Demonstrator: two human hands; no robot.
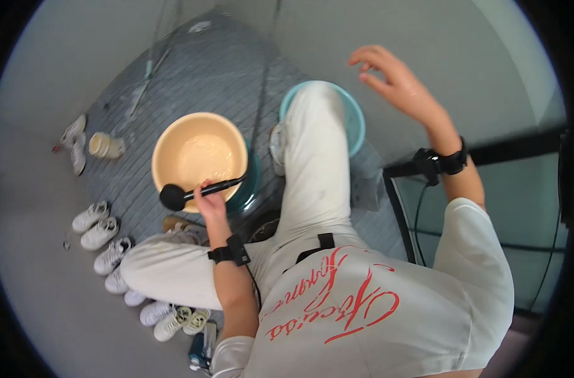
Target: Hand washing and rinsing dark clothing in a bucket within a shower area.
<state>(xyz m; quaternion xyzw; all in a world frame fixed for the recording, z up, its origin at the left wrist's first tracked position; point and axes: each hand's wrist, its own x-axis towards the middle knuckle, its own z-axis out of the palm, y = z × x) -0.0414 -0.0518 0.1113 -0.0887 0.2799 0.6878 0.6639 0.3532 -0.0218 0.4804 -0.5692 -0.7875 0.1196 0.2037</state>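
My left hand [210,202] is closed around the handle of a black hand shower [173,196], whose round head rests over the near left rim of an orange-yellow plastic basin [161,137]. Shallow water glints on the basin's floor. The basin stands on or over a dark teal container that shows at its right side. My right hand [395,85] is raised at the upper right with fingers parted and slightly curled, holding nothing. Below and left of it, a light-blue basin [356,118] sits partly hidden by my knee.
Several white sneakers [99,233] line the wall at the lower left. Another white pair [75,141] and an opened plastic jar [106,145] lie farther up. A squeegee-like pole [148,71] leans at the back. Glass panels in black frames [400,212] stand at the right.
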